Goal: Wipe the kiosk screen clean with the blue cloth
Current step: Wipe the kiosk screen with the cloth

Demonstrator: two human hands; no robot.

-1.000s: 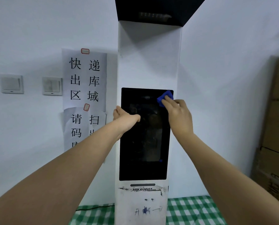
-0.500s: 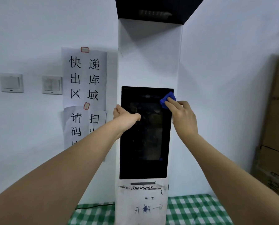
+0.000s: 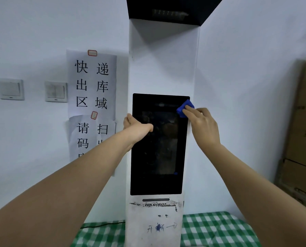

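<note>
A tall white kiosk (image 3: 162, 65) stands against the wall with a dark upright screen (image 3: 157, 157) at chest height. My right hand (image 3: 203, 125) presses a small folded blue cloth (image 3: 184, 108) against the screen's top right corner, fingertips on the cloth. My left hand (image 3: 136, 127) grips the kiosk's left edge beside the screen, thumb lying across the glass. Most of the cloth is hidden under my fingers.
Paper signs (image 3: 92, 82) with large characters and two wall switches (image 3: 56, 91) hang to the left. Stacked cardboard boxes (image 3: 302, 139) stand at the right. A green checked cloth (image 3: 216, 230) covers the surface at the kiosk's foot, with a black cable (image 3: 102, 224) on it.
My right hand has slid the blue cloth a little to the right along the top of the screen, reaching its right corner. The left hand has stayed on the kiosk's edge.
</note>
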